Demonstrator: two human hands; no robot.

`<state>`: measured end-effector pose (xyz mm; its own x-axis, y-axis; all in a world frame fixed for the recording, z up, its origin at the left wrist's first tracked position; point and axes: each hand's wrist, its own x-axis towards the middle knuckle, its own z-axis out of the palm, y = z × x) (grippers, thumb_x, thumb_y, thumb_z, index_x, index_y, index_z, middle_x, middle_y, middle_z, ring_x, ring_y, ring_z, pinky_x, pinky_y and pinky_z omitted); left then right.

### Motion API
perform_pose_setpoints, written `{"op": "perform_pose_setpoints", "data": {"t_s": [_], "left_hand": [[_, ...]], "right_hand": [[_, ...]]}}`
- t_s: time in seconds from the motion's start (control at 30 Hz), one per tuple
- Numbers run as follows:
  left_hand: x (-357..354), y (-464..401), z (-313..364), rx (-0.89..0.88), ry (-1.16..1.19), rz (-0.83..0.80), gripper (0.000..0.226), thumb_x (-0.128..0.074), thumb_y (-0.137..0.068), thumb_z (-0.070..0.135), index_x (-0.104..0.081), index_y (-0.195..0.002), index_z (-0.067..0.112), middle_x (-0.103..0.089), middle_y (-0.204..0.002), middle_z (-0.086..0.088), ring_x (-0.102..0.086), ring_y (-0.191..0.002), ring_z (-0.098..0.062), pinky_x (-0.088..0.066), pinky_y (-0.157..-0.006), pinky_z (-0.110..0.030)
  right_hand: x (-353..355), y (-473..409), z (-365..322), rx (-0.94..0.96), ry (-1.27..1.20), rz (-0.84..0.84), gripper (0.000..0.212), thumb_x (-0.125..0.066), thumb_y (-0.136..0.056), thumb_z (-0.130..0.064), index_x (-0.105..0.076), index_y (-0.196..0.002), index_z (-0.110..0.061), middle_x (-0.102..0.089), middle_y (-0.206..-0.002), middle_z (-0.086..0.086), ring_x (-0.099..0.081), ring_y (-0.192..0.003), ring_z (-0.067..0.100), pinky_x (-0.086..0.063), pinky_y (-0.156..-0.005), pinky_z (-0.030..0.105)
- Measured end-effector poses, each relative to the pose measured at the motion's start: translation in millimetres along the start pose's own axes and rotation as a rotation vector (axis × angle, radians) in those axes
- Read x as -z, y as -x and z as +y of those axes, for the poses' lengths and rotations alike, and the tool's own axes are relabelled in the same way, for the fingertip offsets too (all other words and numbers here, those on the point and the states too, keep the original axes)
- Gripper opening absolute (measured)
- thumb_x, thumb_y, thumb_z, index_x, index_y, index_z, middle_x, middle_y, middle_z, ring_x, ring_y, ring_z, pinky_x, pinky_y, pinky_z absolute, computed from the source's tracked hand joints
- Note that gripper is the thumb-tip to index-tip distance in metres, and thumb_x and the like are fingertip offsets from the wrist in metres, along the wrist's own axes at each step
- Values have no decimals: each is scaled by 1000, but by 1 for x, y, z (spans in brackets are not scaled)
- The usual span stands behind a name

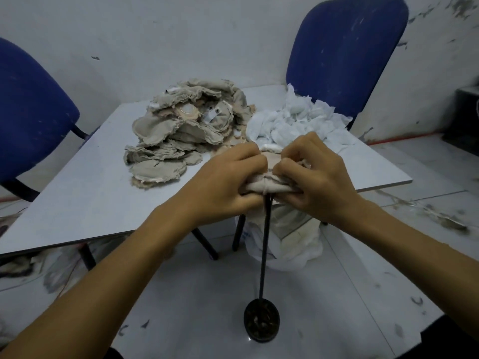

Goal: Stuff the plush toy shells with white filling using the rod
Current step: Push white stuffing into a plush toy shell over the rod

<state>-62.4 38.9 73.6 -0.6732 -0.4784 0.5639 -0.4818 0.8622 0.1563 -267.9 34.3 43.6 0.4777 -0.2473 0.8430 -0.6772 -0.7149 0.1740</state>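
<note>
Over the near worktop (pixel 77 203) edge, left hand (pixel 223 182) and right hand (pixel 316 174) both grip one beige shell (pixel 264 183), apparently impaled on the upright rod (pixel 265 244). Risk: hard downward pressure could pierce fabric or tip its base (pixel 261 321).
</note>
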Motion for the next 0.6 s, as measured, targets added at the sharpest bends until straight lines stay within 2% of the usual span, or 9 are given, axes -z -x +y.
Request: {"op": "perform_pose_setpoints", "data": {"t_s": [0.1, 0.17, 0.3, 0.37, 0.5, 0.6], "left_hand": [[-9, 7, 1, -110, -161, 68, 14, -67, -83, 15, -58, -83, 5, -54, -89, -7, -45, -77, -19, -44, -55, -37], [-19, 14, 2, -125, -214, 119, 12, -70, -83, 11, -61, -81, 3, -59, -86, -12, -50, -73, -26, -45, -49, -42], [-41, 27, 8, -117, -254, 265, 21, -61, -90, 9, -58, -71, 4, -59, -76, -13, -47, -63, -27, -39, -46, -40], [-48, 31, 8, -118, -280, 299, 22, -65, -89, 9, -57, -69, 3, -60, -75, -13, -47, -61, -27, -36, -46, -38], [-59, 40, 6, -122, -201, 257, 8, -66, -74, 5, -59, -72, 1, -59, -78, -16, -46, -64, -28, -36, -49, -38], [-69, 53, 7, -90, -132, 181, 9, -65, -72, 7, -62, -76, -1, -60, -81, -16, -46, -65, -28, -38, -51, -38]], "right_hand": [[1, 13, -2, 26, -2, 37, 35, -72, -90, -34, -68, -75, -3, -60, -81, 18, -48, -73, 30, -38, -55, 36], [-3, 23, -7, 28, -23, 0, 34, -69, -91, -36, -67, -80, -5, -60, -84, 18, -45, -77, 27, -38, -58, 36], [-15, 39, -20, -28, -86, -3, 27, -60, -98, -36, -51, -93, -12, -48, -98, 10, -41, -83, 25, -35, -66, 31], [-18, 45, -21, -36, -94, -5, 26, -56, -100, -38, -49, -98, -14, -41, -102, 7, -40, -86, 25, -33, -71, 29], [-25, 62, -25, -49, -118, -31, 21, -58, -96, -26, -47, -106, -13, -40, -107, 7, -41, -89, 25, -39, -74, 31], [-32, 76, -31, -117, -152, -73, 25, -57, -96, -26, -44, -112, -12, -39, -112, 8, -41, -94, 25, -41, -79, 31]]}}
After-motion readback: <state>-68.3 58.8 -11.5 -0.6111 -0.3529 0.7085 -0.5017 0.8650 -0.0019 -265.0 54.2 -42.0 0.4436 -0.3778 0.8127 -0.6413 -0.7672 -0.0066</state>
